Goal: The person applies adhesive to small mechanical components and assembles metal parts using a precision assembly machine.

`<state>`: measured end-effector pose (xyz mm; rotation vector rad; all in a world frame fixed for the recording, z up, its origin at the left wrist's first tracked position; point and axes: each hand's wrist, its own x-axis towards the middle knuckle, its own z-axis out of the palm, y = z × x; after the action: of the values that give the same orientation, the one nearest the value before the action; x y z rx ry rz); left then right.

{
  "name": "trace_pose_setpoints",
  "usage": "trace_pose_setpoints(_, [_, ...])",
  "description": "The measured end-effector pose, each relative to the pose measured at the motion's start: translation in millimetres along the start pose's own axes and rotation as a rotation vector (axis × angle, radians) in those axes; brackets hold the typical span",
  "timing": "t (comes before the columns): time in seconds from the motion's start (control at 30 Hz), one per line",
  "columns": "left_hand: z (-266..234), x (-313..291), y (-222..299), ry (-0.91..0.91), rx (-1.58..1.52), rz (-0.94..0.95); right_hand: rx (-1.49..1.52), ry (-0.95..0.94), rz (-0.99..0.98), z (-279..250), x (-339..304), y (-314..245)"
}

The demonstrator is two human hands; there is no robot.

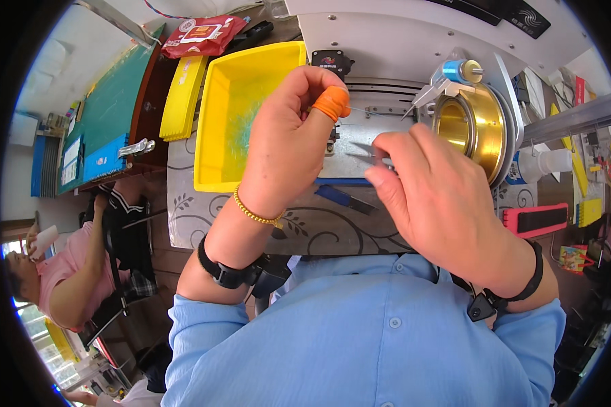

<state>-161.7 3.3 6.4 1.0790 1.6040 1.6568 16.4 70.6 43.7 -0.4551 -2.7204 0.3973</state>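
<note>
My left hand (285, 139), with an orange finger cot (331, 103) on its thumb, pinches thumb to forefinger above the yellow bin's right edge. From that pinch a thin light-blue strand (370, 110) runs right, toward a pointed metal guide (445, 88) by a gold spool (492, 129). My right hand (434, 193) is closed round a small pair of snips (366, 152). Their two pointed blades stand apart, aimed left over the metal plate (353, 132) and below the strand. The handles are hidden in my fingers.
A yellow bin (217, 88) holding fine bluish strands stands at left. The white machine housing (387, 41) rises behind the plate. A blue-and-black tool (346, 199) lies near the table's front edge. Pink-and-black holder (536, 220) and bottle (546, 163) are at right. Another person (78, 271) sits far left.
</note>
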Motion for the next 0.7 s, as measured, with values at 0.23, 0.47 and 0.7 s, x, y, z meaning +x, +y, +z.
trace_pose_setpoints(0.23, [-2, -3, -1, -0.001, -0.049, -0.059, -0.060, 0.087, -0.027, 10, 14, 5])
trace_pose_setpoints(0.47, [1, -1, -1, 0.014, -0.100, -0.032, -0.088, 0.081, -0.007, 13, 17, 5])
trace_pose_setpoints(0.7, [1, 0, -5, 0.002, -0.110, 0.000, -0.104, 0.070, -0.018, 13, 21, 6])
